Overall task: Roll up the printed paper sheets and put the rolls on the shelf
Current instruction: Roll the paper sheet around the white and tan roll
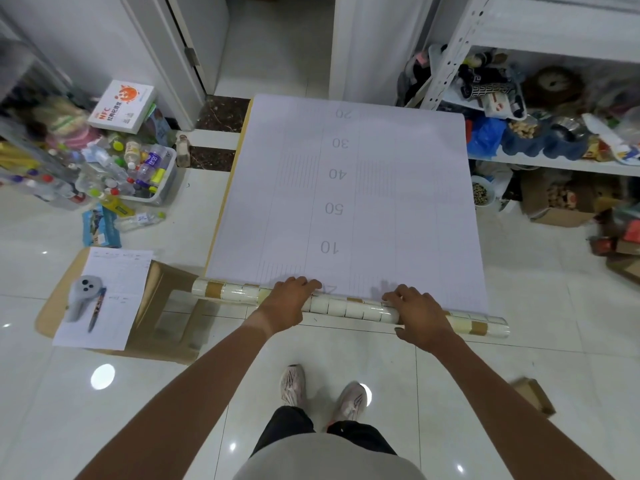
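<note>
A large pale printed paper sheet (pixel 374 188) lies flat on the tiled floor, with grey numbers 20 to 10 running down its middle. Its near end is wound into a roll (pixel 346 304) whose outside shows a cream and tan tile pattern. My left hand (pixel 289 303) lies over the roll left of centre, fingers curled over its top. My right hand (pixel 420 315) grips the roll right of centre, thumb on the near side. The white metal shelf (pixel 554 164) stands at the right, packed with goods.
A flattened cardboard piece (pixel 162 317) with a paper form, a grey device (pixel 85 296) and a pen lies at the left. A bin of plastic bottles (pixel 149 174) sits further left. Boxes (pixel 561 202) crowd the floor under the shelf. My feet (pixel 322 393) stand behind the roll.
</note>
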